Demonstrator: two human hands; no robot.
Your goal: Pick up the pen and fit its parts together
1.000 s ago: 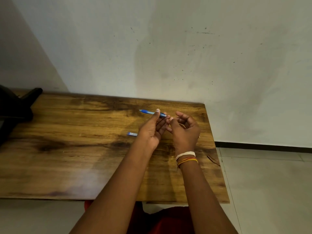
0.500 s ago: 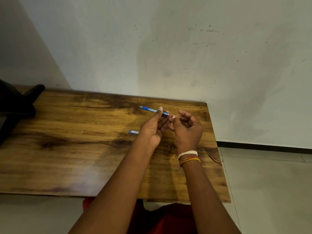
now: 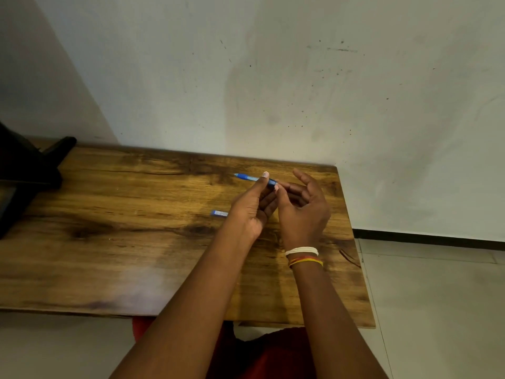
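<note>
While the blue pen (image 3: pixel 252 178) is pinched above the counter (image 3: pixel 114 242) by the left hand (image 3: pixel 251 212), its rear end is met by the right hand (image 3: pixel 303 212), whose fingers are loosely spread. Held so lightly, the pen could slip and roll away. Counted: one pen, one small blue piece (image 3: pixel 219 213) lying just left of the hands, two hands.

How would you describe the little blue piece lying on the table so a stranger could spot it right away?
Start at the wooden table against the pale wall, then find the left hand, which holds a blue pen above it. The small blue piece lies flat on the wood just left of that hand, partly hidden by it. Unlike the pen, it is short and nobody holds it.
</note>
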